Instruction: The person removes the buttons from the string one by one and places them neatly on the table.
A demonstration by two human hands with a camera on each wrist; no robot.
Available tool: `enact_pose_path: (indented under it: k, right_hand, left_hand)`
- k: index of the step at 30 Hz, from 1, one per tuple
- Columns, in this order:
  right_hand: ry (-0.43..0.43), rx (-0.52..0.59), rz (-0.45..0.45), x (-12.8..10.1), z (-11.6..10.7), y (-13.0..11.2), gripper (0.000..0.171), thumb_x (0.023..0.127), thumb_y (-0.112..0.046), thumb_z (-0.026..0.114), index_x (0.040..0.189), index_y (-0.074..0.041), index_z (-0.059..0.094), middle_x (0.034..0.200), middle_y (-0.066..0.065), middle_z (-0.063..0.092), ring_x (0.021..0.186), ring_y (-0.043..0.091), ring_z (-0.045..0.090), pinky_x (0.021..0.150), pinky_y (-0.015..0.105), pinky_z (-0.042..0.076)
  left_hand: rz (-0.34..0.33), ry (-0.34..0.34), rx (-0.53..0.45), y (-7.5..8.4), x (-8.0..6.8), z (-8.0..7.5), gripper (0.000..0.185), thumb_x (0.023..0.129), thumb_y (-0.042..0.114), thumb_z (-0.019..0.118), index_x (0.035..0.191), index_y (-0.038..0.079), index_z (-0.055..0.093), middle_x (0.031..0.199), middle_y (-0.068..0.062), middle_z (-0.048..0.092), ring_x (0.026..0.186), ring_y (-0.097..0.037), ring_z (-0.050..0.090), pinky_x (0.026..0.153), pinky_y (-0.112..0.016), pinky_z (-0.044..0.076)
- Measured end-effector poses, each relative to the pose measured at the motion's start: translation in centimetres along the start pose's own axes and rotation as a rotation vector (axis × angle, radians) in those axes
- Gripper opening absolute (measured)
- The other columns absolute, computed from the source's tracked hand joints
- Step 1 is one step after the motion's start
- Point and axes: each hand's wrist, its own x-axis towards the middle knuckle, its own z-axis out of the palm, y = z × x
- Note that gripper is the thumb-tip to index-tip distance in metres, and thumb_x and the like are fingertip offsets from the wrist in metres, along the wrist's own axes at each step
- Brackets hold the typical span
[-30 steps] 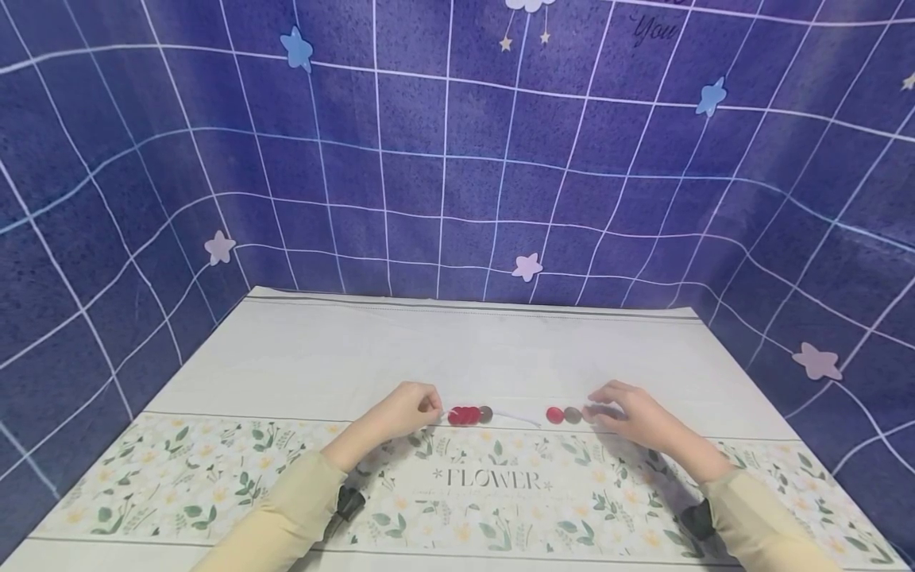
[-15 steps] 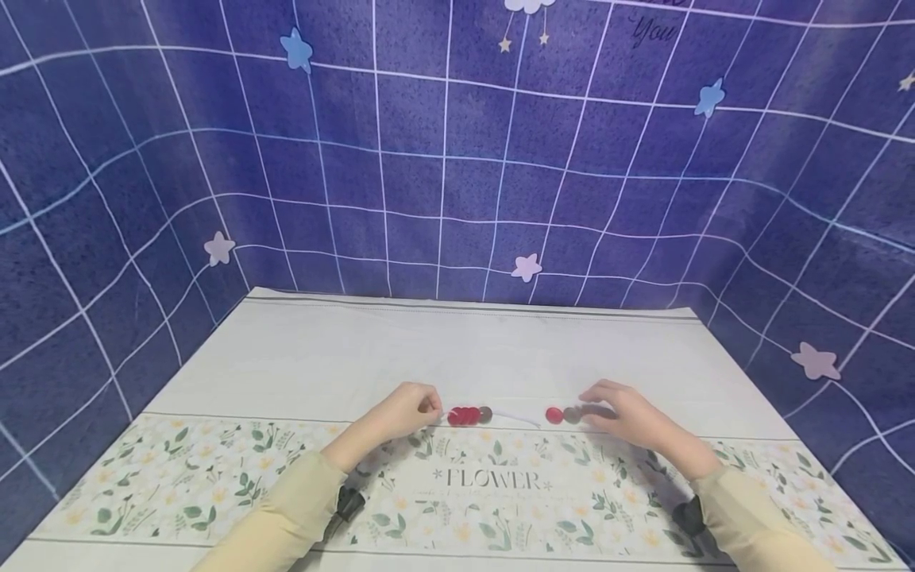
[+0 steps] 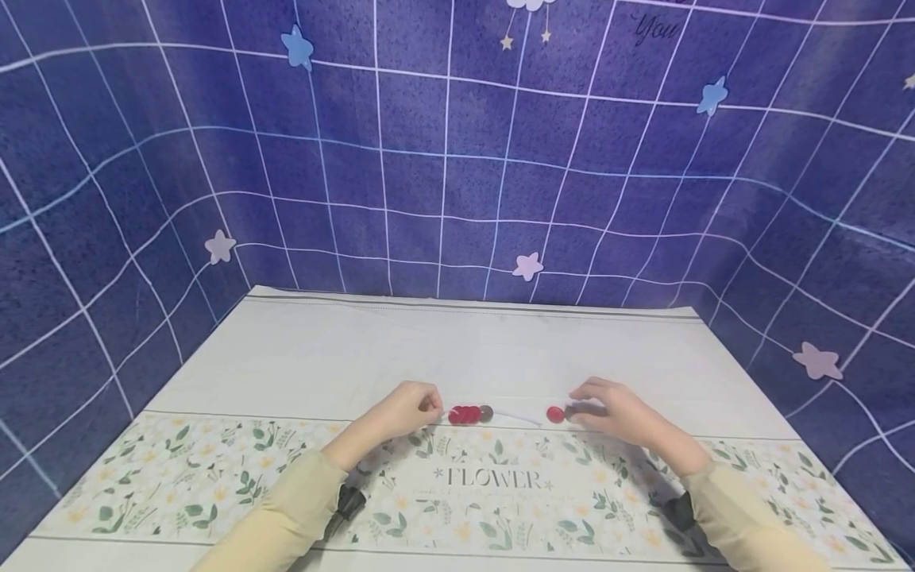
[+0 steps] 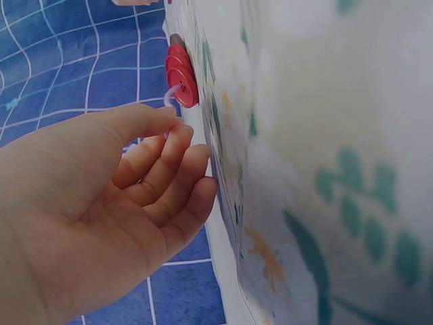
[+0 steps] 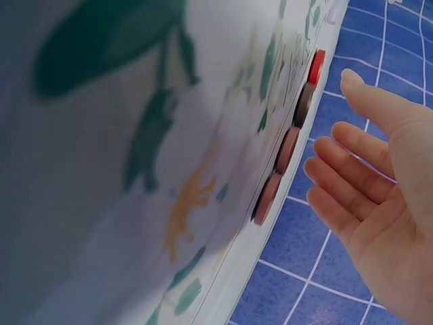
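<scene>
My left hand (image 3: pixel 411 407) pinches one end of a white string (image 3: pixel 516 418) between thumb and forefinger. Threaded on that string are several overlapping red buttons (image 3: pixel 465 415) and a dark button (image 3: pixel 486 413). The left wrist view shows the string coming through the front red button (image 4: pixel 183 87). Over a row of loose buttons hovers my right hand (image 3: pixel 611 409), its fingers relaxed and spread from the thumb. A loose red button (image 3: pixel 555 414) lies left of its fingertips, beside a partly covered dark button (image 5: pixel 304 103). Two reddish buttons (image 5: pixel 287 149) continue the row, hidden by the hand from the head view.
A white cloth with a floral band (image 3: pixel 500 508) and the word FLOWER covers the table (image 3: pixel 465 342). Blue gridded curtains (image 3: pixel 457 159) with stars stand behind and at both sides. The string's free end lies between the threaded and loose buttons.
My right hand has shifted left along the row, now covering part of the loose dark button. The left hand, string and threaded buttons look unchanged.
</scene>
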Motion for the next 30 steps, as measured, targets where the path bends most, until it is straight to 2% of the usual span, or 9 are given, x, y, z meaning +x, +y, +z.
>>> enact_pose_path:
  k: [14, 21, 30]
  right_hand:
    - [0.002, 0.011, -0.013, 0.9, 0.2, -1.0, 0.031, 0.081, -0.02, 0.071, 0.106, -0.002, 0.065, 0.102, 0.006, 0.066, 0.096, 0.025, 0.063, 0.087, 0.043, 0.05]
    - [-0.023, 0.027, -0.004, 1.3, 0.5, -1.2, 0.033, 0.083, -0.024, 0.07, 0.107, -0.002, 0.065, 0.103, 0.005, 0.066, 0.098, 0.024, 0.063, 0.087, 0.042, 0.05]
    - [-0.026, 0.015, -0.047, 2.0, 0.7, -1.6, 0.031, 0.083, -0.023, 0.07, 0.106, -0.002, 0.065, 0.102, 0.005, 0.066, 0.097, 0.024, 0.063, 0.087, 0.041, 0.05]
  left_hand:
    - [0.001, 0.001, -0.017, -0.2, 0.1, 0.0, 0.005, 0.087, 0.015, 0.063, 0.082, 0.014, 0.062, 0.075, 0.006, 0.059, 0.07, -0.01, 0.052, 0.071, -0.03, 0.046]
    - [-0.006, -0.001, -0.006, -0.3, 0.1, 0.1, 0.006, 0.087, 0.016, 0.063, 0.081, 0.016, 0.062, 0.078, 0.007, 0.061, 0.074, -0.008, 0.053, 0.076, -0.032, 0.048]
    - [-0.013, 0.001, -0.013, -0.1, -0.1, 0.0, 0.006, 0.087, 0.018, 0.063, 0.081, 0.016, 0.061, 0.081, 0.005, 0.063, 0.078, -0.01, 0.055, 0.082, -0.038, 0.049]
